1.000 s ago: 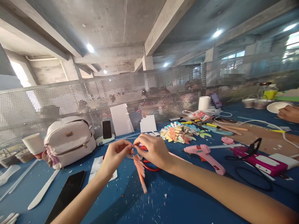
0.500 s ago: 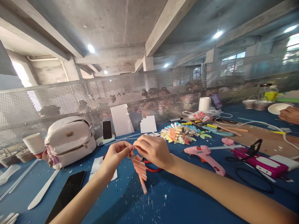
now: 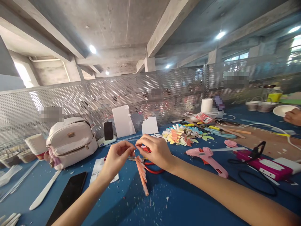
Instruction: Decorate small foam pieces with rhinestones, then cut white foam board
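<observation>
Over the middle of the blue table, my left hand (image 3: 119,156) is closed in a pinch. Just beneath its fingertips hangs a stick with orange and pale paper strips (image 3: 142,176) layered along one side; its top end is partly hidden by the fingers. My right hand (image 3: 157,153) is also pinched, its fingertips almost meeting those of the left. Anything between the right fingertips is too small to make out. Red-handled scissors (image 3: 155,171) lie behind the stick, partly covered by my right hand. A piece of white paper (image 3: 97,168) lies under my left wrist.
A pink glue gun (image 3: 207,158) and a magenta power strip (image 3: 263,164) with cables lie at right. Beyond is a heap of coloured paper pieces (image 3: 180,135). At left are a white backpack (image 3: 70,142), a dark phone (image 3: 68,197) and a white knife (image 3: 44,191). Another person's hand (image 3: 293,116) is far right.
The orange stick has turned, so its strips now show more edge-on. My right fingers have lifted and loosened slightly, uncovering more red behind them. Both forearms stay nearly in place.
</observation>
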`<move>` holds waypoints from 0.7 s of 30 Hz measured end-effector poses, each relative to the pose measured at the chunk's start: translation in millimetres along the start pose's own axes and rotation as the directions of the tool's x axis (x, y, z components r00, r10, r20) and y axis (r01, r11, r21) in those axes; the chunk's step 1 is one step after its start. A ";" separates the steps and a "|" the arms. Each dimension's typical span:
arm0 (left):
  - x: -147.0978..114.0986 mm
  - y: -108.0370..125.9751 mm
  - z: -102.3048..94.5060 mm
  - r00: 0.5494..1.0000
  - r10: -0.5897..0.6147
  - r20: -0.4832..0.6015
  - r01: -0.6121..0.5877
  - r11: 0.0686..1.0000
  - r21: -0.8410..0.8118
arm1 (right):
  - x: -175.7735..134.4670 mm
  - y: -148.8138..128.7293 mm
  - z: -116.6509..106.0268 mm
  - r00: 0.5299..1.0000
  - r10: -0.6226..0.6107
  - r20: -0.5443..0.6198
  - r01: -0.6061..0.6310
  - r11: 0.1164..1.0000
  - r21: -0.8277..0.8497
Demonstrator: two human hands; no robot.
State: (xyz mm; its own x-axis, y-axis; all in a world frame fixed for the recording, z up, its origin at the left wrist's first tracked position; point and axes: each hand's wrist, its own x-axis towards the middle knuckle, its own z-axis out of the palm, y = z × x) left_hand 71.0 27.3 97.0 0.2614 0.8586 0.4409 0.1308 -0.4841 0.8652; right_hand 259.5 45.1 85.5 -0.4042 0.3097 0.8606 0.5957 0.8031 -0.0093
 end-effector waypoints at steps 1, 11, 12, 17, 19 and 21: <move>-0.1 -0.7 -0.2 1.000 0.009 -0.002 -0.009 1.000 0.012 | 0.1 0.0 -0.2 1.000 0.005 0.000 -0.005 1.000 0.012; -1.9 3.0 0.8 0.998 0.050 -0.025 -0.048 0.996 0.080 | 0.3 -1.7 -0.5 0.998 0.057 0.016 -0.058 0.994 0.097; -2.1 3.6 1.0 0.998 0.051 -0.026 -0.049 0.995 0.083 | 0.3 -1.9 -0.5 0.998 0.062 0.018 -0.064 0.993 0.104; -2.1 4.6 1.7 0.998 0.053 -0.040 -0.049 0.995 0.090 | 0.6 -2.9 -1.4 0.997 0.072 0.025 -0.074 0.992 0.102; -2.1 4.5 2.1 0.997 0.051 -0.050 -0.046 0.995 0.088 | 0.3 -2.7 -1.5 0.998 0.053 0.023 -0.055 0.995 0.083; -2.3 4.3 2.5 0.997 0.048 -0.060 -0.043 0.996 0.084 | -0.2 -2.0 -1.0 1.000 0.025 0.013 -0.026 0.998 0.053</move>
State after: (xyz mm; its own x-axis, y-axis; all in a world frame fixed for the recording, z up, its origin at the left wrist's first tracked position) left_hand 73.4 22.8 99.2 0.2099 0.8430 0.4953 0.1990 -0.5328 0.8225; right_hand 259.1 43.0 85.9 -0.3980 0.3361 0.8536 0.5681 0.8209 -0.0584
